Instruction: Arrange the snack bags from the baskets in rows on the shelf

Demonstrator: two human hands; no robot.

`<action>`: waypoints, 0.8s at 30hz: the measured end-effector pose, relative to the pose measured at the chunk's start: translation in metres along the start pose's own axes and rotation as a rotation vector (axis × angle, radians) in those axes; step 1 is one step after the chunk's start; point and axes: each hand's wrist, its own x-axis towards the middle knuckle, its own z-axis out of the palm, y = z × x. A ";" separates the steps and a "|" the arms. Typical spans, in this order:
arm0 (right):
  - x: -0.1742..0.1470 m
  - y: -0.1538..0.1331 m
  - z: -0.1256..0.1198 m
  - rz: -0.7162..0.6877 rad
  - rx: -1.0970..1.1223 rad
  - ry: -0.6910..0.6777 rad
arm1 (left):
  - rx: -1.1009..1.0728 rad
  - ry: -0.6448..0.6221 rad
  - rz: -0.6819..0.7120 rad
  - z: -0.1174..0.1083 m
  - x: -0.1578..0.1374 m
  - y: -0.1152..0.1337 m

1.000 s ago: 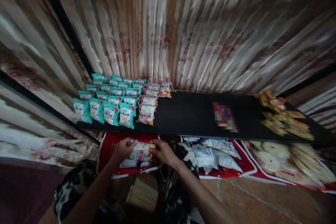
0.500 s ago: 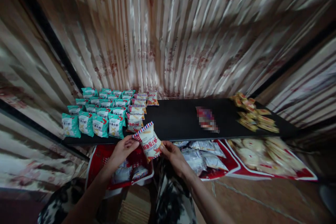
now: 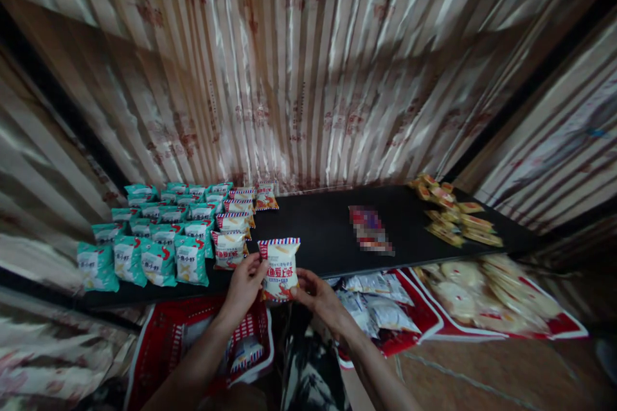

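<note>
A white snack bag (image 3: 279,270) with red lettering and a striped top edge is held upright before the shelf's front edge. My left hand (image 3: 247,286) grips its left side, and my right hand (image 3: 315,295) pinches its lower right side. Just left of it stands a column of matching snack bags (image 3: 230,249), with one more bag (image 3: 267,196) at the back starting another column. Farther left, several teal snack bags (image 3: 158,263) stand in rows on the black shelf (image 3: 308,231).
On the shelf lie a blurred-out red and purple packet (image 3: 370,230) and a pile of yellow packets (image 3: 446,212). Below are a red basket (image 3: 159,334) with a few bags, another with silvery bags (image 3: 378,302), and one with pale packaged food (image 3: 482,295). Striped curtain hangs behind.
The held snack bag has gone from tilted to upright, its front facing me. Both hands have shifted slightly lower in view, and my view has moved closer to the shelf's left side.
</note>
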 end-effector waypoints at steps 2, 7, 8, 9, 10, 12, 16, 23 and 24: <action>0.007 -0.005 -0.007 -0.011 -0.008 -0.018 | 0.029 0.001 0.032 0.009 0.012 -0.002; 0.039 -0.003 -0.023 -0.070 -0.068 0.012 | 0.087 0.059 0.044 0.027 0.042 -0.001; 0.049 -0.001 -0.027 -0.086 -0.088 0.033 | 0.104 0.075 0.048 0.030 0.048 0.000; 0.059 0.001 -0.030 -0.101 -0.111 0.060 | 0.130 0.098 0.056 0.033 0.053 0.000; 0.070 0.003 -0.033 -0.115 -0.135 0.092 | 0.165 0.124 0.066 0.035 0.058 0.001; 0.094 0.007 -0.040 -0.138 -0.177 0.148 | 0.248 0.167 0.080 0.040 0.066 0.002; 0.140 0.009 -0.048 -0.174 -0.299 0.218 | 0.346 0.166 0.097 0.050 0.080 0.002; 0.197 0.003 -0.047 -0.151 -0.608 0.340 | 0.413 0.177 0.107 0.055 0.109 0.000; 0.203 0.003 -0.047 -0.148 -0.628 0.343 | 0.420 0.178 0.107 0.054 0.114 0.000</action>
